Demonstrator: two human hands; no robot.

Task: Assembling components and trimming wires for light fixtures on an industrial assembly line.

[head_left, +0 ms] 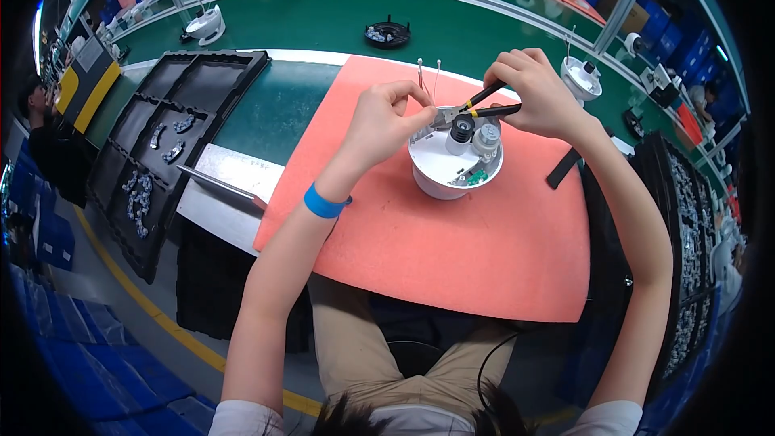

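Observation:
A white round bowl-shaped housing stands on the salmon-coloured mat, with its inner parts exposed. In it are a black cylindrical part, a white-and-grey round part and a small green piece. My right hand grips pliers with black-and-yellow handles, spread somewhat apart. Their metal jaws reach over the housing's far left side, close to my left fingertips. My left hand is closed in a pinch there; what it holds is too small to tell. Thin wires rise just behind its fingers.
Left of the mat lie a black compartment tray with small metal parts and a metal plate. A black tray of parts stands at right, near a black strip. Beyond, a green conveyor carries white housings and a black round part.

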